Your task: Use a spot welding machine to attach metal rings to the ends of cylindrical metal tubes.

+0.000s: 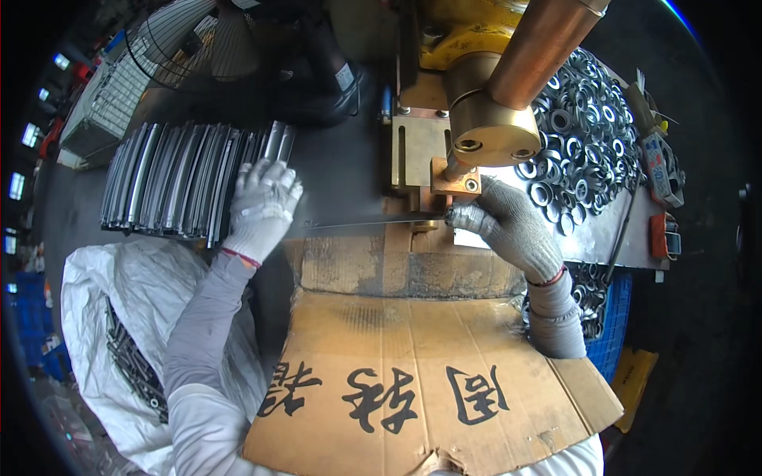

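Observation:
My left hand (266, 208), in a whitish knit glove, lies over the right end of a row of grey metal strips (171, 178), fingers stretched out and touching them. My right hand (512, 230), in a grey glove, is closed beside the copper electrode block (454, 176) of a press-like machine. Its thumb and fingertips pinch the right end of a thin metal strip (365, 224), seen edge-on. That strip reaches leftward from the lower brass-coloured tip (425, 226). What else the right fingers may hold is hidden.
Metal rings (583, 135) are heaped on the right of the table, with more in a blue crate (617, 317) below. Cardboard (381, 333) covers my lap. A white sack (111, 278) with metal parts stands at left. A fan (171, 44) is behind the strips.

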